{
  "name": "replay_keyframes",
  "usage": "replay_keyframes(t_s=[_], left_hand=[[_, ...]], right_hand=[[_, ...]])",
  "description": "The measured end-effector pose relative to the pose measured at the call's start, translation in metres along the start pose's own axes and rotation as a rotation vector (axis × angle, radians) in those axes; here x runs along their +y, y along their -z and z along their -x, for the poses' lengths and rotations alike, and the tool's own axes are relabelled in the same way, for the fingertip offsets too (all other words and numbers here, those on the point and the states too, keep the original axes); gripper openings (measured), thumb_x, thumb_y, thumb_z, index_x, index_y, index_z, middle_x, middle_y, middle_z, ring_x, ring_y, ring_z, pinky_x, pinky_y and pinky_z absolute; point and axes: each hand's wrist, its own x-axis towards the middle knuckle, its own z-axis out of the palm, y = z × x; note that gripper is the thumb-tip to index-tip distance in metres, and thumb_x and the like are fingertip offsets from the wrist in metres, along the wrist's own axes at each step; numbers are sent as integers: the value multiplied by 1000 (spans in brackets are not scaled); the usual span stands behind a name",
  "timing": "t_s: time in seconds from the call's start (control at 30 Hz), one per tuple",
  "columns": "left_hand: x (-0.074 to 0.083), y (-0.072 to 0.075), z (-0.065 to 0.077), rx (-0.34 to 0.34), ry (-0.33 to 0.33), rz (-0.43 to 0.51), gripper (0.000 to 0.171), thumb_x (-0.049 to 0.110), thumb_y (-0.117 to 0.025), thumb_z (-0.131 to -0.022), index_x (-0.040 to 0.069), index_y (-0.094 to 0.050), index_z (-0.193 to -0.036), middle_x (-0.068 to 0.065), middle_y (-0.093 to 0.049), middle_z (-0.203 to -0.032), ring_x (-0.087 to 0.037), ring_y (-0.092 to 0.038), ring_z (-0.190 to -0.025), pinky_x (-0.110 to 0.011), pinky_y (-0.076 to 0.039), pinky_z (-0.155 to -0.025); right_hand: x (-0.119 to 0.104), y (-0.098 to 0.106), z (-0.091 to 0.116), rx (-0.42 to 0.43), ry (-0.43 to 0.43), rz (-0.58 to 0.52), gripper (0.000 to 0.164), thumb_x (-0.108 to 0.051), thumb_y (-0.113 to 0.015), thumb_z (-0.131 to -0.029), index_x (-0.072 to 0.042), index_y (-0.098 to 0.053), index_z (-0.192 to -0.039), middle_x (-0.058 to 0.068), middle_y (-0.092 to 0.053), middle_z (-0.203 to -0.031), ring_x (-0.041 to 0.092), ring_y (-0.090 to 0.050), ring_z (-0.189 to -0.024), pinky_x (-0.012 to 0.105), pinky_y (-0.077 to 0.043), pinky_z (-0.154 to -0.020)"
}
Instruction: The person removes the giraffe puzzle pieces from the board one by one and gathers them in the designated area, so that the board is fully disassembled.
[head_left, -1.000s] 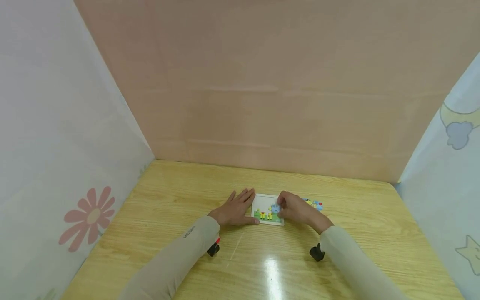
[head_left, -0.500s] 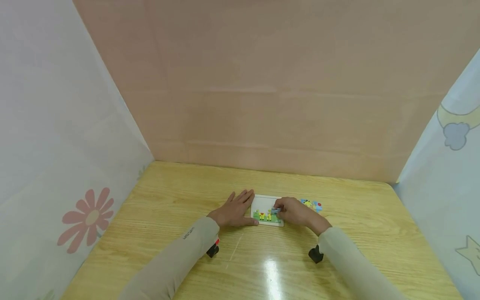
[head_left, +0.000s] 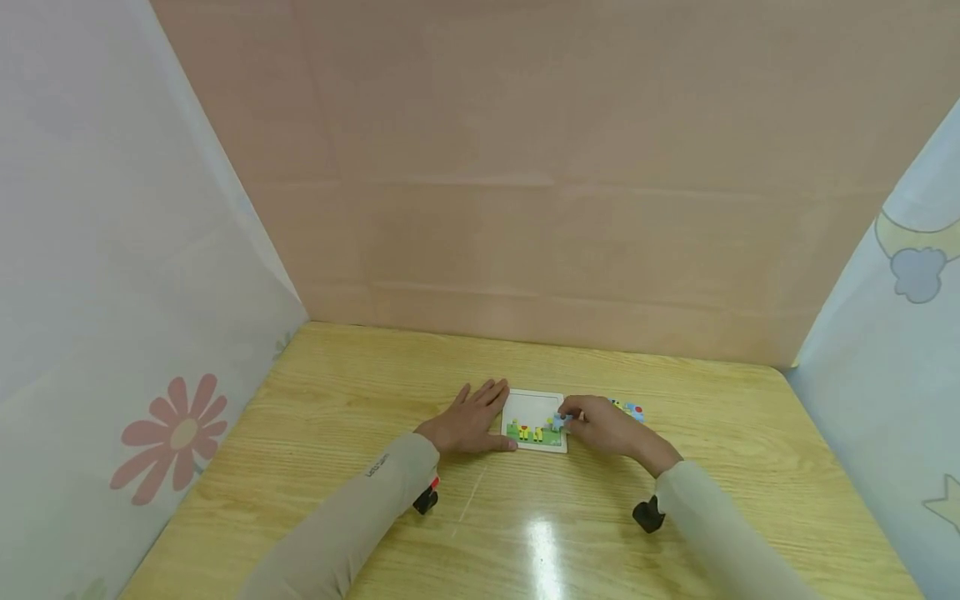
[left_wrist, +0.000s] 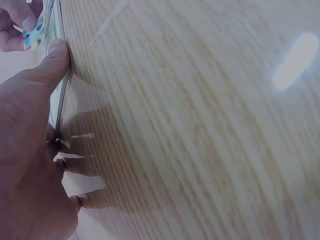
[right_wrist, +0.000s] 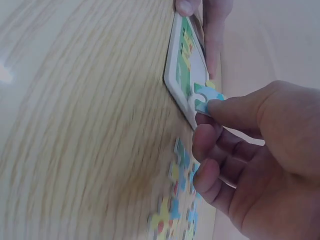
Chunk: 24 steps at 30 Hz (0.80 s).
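Observation:
A white-rimmed puzzle tray (head_left: 534,392) lies on the table, with green and yellow pieces joined along its near side. My left hand (head_left: 468,423) rests at the tray's left edge, fingers spread and straight, the thumb near the front corner. In the right wrist view, my right hand (right_wrist: 280,150) pinches a light-blue puzzle piece (right_wrist: 204,95) with a bit of green and yellow, between thumb and fingers. That piece is held tilted, above the tray's right side. The left wrist view shows the same puzzle piece (left_wrist: 34,35) beyond my left thumb.
Several loose puzzle pieces (right_wrist: 165,217) lie on the table to the right of the tray, partly behind my right hand in the head view. The wooden table (head_left: 375,375) meets a brown back wall (head_left: 480,250), with pale patterned sheets (head_left: 150,292) at both sides.
My right hand has turned the blue piece and shifted it slightly to the right over the tray's edge. The left hand stays in place.

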Motion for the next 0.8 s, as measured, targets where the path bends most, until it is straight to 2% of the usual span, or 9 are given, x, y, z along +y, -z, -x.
replay_keyframes(t_s=[0.23,0.37,0.8], left_hand=[[0,0,0,5,-6,-8,103,71,-53,-102,10,-10,-173,-3,-3,-183,-25,-2,-171,-59,-6,-138],[0,2,1,2,-9,1,103,71,-53,-102,10,-10,-173,-4,-2,-183,-26,-1,-171,-59,-5,-138],[2,3,2,0,-11,5,103,70,-54,-102,10,-10,-173,-4,-2,-183,-26,-2,-171,-60,-5,-138]], right_hand=[[14,10,15,41,-9,-32,13,-8,-62,-106,-4,-66,-117,8,-70,-104,13,-60,-81,24,-51,-66],[23,19,25,50,-47,-68,11,-9,-63,-107,-3,-63,-115,10,-69,-104,16,-59,-76,25,-51,-59],[48,43,55,112,-78,-116,12,-8,-61,-107,0,-62,-116,13,-67,-105,17,-57,-71,29,-52,-59]])
